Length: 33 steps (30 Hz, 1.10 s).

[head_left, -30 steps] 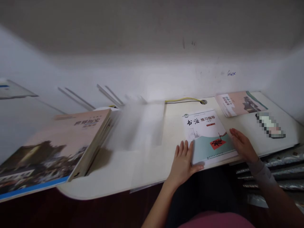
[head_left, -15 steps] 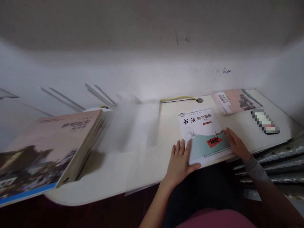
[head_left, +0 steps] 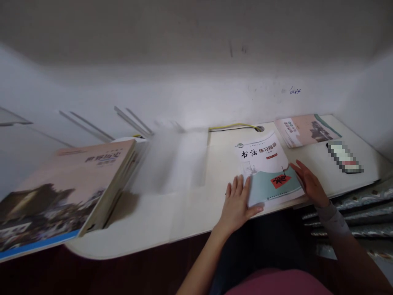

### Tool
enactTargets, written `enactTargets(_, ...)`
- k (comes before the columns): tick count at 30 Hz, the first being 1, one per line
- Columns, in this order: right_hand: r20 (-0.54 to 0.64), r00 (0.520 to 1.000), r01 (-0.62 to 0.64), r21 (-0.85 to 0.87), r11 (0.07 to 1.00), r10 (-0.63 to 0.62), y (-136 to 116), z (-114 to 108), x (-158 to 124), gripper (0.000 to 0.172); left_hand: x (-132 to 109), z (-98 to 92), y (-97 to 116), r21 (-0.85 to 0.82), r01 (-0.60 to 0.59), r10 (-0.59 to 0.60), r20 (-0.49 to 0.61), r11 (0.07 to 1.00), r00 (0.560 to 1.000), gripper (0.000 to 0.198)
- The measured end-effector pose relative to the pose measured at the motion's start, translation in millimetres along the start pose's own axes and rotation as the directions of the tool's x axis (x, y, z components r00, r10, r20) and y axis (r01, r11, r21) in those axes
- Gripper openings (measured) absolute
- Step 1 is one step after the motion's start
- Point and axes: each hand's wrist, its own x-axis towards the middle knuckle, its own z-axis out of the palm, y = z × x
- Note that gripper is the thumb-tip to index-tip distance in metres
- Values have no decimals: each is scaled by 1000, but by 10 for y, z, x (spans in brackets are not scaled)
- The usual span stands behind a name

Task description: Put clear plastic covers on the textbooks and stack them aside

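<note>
A calligraphy workbook [head_left: 264,176] with a white and green cover lies near the table's front edge. Its cover bows a little, with the far edge curving up. My left hand [head_left: 236,205] rests along the workbook's left side, fingers stretched out and thumb at its near corner. At the right edge is my right hand [head_left: 311,186], fingers extended against the workbook's side. Neither hand is closed around it.
A pink history booklet [head_left: 307,130] lies by the wall, with a pixelated phone [head_left: 345,157] in front of it. A thick stack of books [head_left: 70,192] stands at left. A yellow cable [head_left: 236,125] runs to a hole in the white table [head_left: 190,209].
The workbook has shifted slightly right, and its far edge now bows upward. My right hand has moved a little along its right edge; the view has also shifted slightly.
</note>
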Motion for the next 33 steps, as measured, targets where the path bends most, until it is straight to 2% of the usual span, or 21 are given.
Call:
enactTargets(2,48,999,19,77,997,-22,-113,90,-18,52,53,-44,134,-167,11,-37,-156,986,987,71)
enactTargets(3,71,996,44,64,997,-49,-166,151,-28,52,91,-68,216,-272,14,-73,-207,962,976,59)
enactTargets(4,98,992,76,28,997,-79,-211,217,-37,51,136,-90,302,-386,21,-110,-209,922,972,50)
enactTargets(5,127,986,110,-19,994,-107,-247,286,-46,50,186,-109,388,-498,38,-133,-156,866,979,45)
enactTargets(7,176,971,182,-113,977,-161,-282,416,-60,49,290,-124,538,-670,121,-128,39,733,991,42)
enactTargets(9,204,957,242,-158,957,-208,-282,513,-70,47,374,-110,638,-763,224,-112,197,606,974,40)
enactTargets(13,199,942,304,-162,939,-271,-252,590,-87,48,428,-35,695,-873,344,-181,297,345,937,37)
enactTargets(15,174,946,303,-171,938,-274,-242,593,-98,48,417,0,690,-886,366,-229,308,285,923,37)
enactTargets(18,140,953,291,-199,936,-267,-228,591,-114,48,398,45,678,-882,370,-291,287,293,913,37)
enactTargets(21,138,949,313,-269,911,-285,-235,575,-136,48,396,91,669,-878,376,-304,287,295,908,42)
enactTargets(24,111,925,377,-403,834,-364,-322,524,-180,51,406,119,662,-879,379,-310,288,290,906,45)
enactTargets(26,81,887,428,-514,743,-454,-433,482,-227,56,410,109,658,-876,367,-311,271,312,911,47)
enactTargets(29,119,821,480,-673,563,-558,-608,453,-289,61,399,50,648,-838,334,-299,216,432,929,48)
enactTargets(31,216,805,509,-730,456,-553,-659,472,-282,61,370,-2,628,-762,291,-291,140,579,946,47)
enactTargets(33,324,808,540,-741,399,-492,-626,517,-211,58,320,-46,589,-624,230,-272,29,747,962,45)
